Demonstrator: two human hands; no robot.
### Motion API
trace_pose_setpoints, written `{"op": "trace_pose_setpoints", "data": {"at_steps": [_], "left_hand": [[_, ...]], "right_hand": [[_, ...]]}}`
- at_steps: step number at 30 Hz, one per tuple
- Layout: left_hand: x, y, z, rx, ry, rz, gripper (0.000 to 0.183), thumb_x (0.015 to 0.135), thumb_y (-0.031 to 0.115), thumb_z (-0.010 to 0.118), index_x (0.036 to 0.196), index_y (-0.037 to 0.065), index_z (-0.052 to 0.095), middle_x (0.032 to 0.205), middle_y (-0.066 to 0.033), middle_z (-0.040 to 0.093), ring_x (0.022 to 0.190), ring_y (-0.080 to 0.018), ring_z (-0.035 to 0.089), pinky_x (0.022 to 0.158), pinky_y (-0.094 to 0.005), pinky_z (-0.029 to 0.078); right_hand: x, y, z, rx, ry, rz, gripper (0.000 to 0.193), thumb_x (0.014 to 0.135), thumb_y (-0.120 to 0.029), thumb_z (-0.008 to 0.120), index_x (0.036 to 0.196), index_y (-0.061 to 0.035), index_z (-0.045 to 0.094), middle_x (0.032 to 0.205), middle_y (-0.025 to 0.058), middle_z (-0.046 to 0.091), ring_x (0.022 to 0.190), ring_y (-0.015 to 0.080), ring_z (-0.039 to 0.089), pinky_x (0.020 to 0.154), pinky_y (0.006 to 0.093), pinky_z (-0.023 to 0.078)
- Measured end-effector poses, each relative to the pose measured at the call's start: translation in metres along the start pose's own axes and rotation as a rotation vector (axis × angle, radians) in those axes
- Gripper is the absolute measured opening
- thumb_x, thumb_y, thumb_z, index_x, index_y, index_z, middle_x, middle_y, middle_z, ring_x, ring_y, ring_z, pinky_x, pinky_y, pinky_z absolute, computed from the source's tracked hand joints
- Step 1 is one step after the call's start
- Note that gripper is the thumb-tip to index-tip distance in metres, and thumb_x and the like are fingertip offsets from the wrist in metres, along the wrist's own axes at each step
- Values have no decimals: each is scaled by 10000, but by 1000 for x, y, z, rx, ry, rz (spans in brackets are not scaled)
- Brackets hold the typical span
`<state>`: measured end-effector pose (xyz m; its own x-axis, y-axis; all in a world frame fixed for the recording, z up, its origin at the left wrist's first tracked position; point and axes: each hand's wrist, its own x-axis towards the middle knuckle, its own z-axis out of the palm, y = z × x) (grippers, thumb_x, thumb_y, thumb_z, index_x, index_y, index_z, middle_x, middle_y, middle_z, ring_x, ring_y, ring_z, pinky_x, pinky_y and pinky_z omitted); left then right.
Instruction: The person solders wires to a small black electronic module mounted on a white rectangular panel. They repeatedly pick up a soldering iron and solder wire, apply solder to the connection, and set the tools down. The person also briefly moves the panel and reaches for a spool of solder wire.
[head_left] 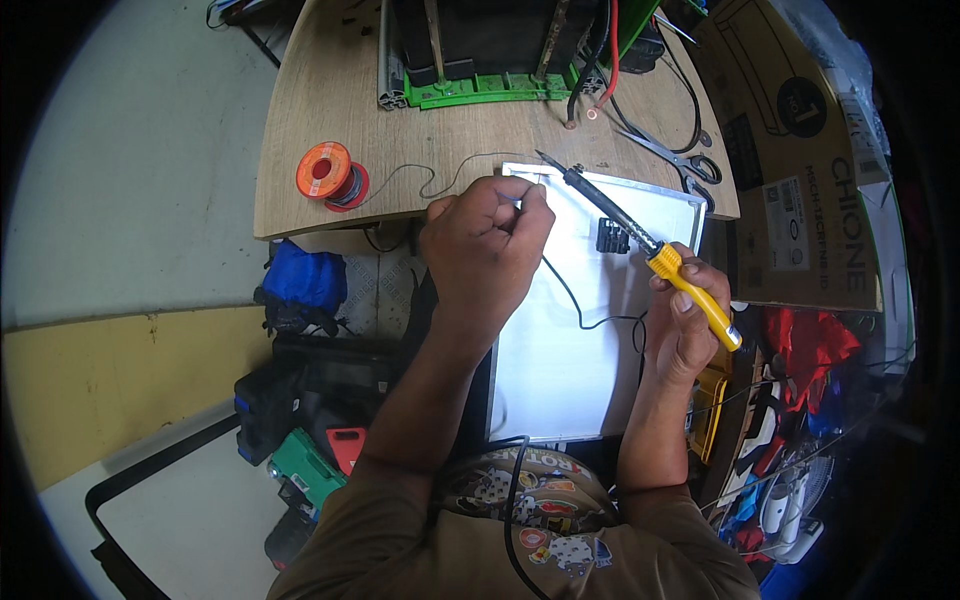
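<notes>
My right hand (690, 310) is wrapped round the yellow handle of a soldering iron (618, 215). The iron slants up to the left, its dark tip beyond my left fingertips and apart from them. My left hand (490, 235) is closed in a pinch over the upper left corner of a white panel (560, 375) with a silver frame. Thin solder wire (430, 192) runs from an orange-red spool (325, 172) toward those pinched fingers; its end there is hard to see. A small black box-like part (612, 236) sits on the panel, and a black cable (575, 305) crosses it.
Behind the panel, a black and green unit (490, 90) stands on the wooden table (290, 120), with red and black cables. Scissors (675, 155) lie to the right. A large cardboard box (800, 180) borders the table's right side. Tool cases (305, 465) are at lower left.
</notes>
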<state>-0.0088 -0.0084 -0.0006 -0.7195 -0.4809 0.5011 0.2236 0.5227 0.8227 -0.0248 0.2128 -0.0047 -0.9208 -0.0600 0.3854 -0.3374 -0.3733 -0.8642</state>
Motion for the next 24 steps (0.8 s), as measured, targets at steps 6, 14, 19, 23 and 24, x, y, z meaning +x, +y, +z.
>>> {"op": "trace_pose_setpoints", "data": {"at_steps": [6, 14, 19, 23, 24], "left_hand": [[1, -1, 1, 10, 14, 44, 59, 896, 0, 773, 899, -8, 714, 620, 28, 644, 547, 1, 525, 512, -195, 423], [1, -1, 0, 9, 0, 20, 61, 896, -1, 772, 895, -9, 711, 616, 30, 635, 544, -1, 516, 519, -195, 425], [1, 0, -2, 41, 4, 37, 52, 899, 2, 767, 908, -4, 716, 614, 28, 629, 547, -4, 516, 525, -202, 430], [-1, -1, -3, -27, 23, -30, 41, 902, 0, 762, 923, 0, 727, 619, 25, 633, 558, -2, 526, 526, -203, 429], [-2, -1, -3, -64, 29, -65, 39, 903, -1, 761, 927, 0, 730, 620, 24, 636, 561, -2, 528, 525, -202, 428]], "right_hand": [[0, -1, -2, -14, -7, 13, 300, 900, -203, 807, 1139, -62, 695, 1148, 168, 625, 1025, 210, 642, 885, 338, 571], [-1, -1, -1, -17, 1, 6, 290, 905, -208, 805, 1128, -58, 696, 1161, 168, 630, 992, 221, 655, 910, 355, 557], [4, -1, -3, 113, 53, 63, 320, 955, -231, 755, 1195, -43, 657, 1151, 162, 670, 974, 217, 680, 1017, 405, 521], [8, -2, 0, 195, 135, 90, 336, 998, -257, 698, 1224, -26, 606, 869, 106, 718, 915, 187, 717, 1117, 513, 480], [8, -3, 1, 203, 174, 104, 328, 1003, -259, 692, 1217, -27, 604, 820, 95, 715, 906, 184, 721, 1123, 529, 476]]}}
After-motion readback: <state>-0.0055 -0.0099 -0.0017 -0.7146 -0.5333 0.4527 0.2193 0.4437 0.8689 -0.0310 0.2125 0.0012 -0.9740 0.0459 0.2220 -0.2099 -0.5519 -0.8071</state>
